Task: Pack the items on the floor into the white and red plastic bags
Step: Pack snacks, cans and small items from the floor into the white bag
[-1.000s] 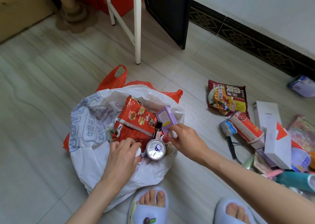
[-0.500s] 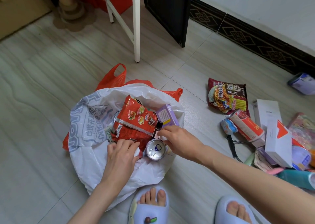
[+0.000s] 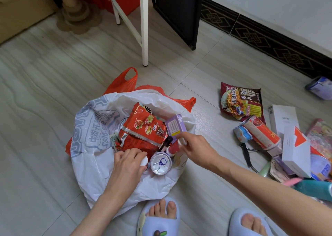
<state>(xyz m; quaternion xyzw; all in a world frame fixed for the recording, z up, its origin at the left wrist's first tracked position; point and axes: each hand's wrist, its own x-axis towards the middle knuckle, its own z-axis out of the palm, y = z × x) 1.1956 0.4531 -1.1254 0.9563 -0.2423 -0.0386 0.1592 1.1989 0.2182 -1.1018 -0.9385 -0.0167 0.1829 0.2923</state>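
Our left hand [image 3: 128,165] grips the near rim of the white printed plastic bag [image 3: 93,164], fingers curled over the film. Our right hand [image 3: 195,150] hovers just right of that grip, fingers loosely bent; we cannot tell whether it pinches anything. Inside the bag, beyond the left grip, lie a red crinkled snack packet [image 3: 145,128] and a silver pull-tab can [image 3: 160,163]. The dark red noodle packet [image 3: 240,102] lies well right, nearer our right hand, long axis pointing away from us.
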